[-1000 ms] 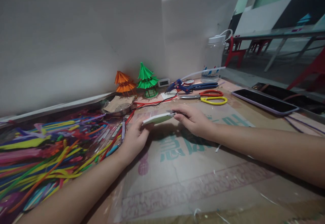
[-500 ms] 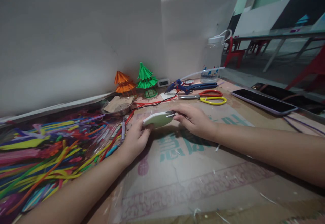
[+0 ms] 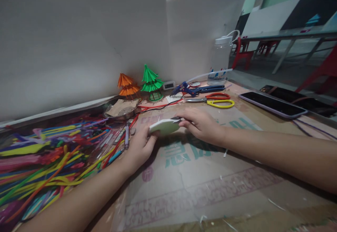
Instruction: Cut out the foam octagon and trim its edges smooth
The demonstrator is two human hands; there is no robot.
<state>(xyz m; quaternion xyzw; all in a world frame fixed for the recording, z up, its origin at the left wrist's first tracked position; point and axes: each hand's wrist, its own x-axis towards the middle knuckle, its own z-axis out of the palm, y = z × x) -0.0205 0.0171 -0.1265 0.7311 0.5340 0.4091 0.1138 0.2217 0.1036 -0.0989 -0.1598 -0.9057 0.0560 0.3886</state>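
A pale, whitish-green flat disc (image 3: 165, 128) is held up above the cardboard, tilted so that I see it at a slant. My left hand (image 3: 143, 140) pinches its left edge between thumb and fingers. At the disc's right edge, my right hand (image 3: 201, 125) has thumb and forefinger closed on a small dark, thin piece (image 3: 177, 118) that touches the disc. What kind of piece this is I cannot make out, as the fingers partly cover it.
Pipe cleaners (image 3: 52, 168) in many colours are heaped at left. Behind stand an orange tree (image 3: 127, 86) and a green tree (image 3: 151, 81). Scissors (image 3: 221, 103), a glue gun (image 3: 184, 88), a water bottle (image 3: 219, 61) and a phone (image 3: 272, 104) lie or stand beyond the cardboard (image 3: 189, 190).
The disc and both hands stay nearly in place; the disc has tipped very slightly. The whole view has shifted a little.
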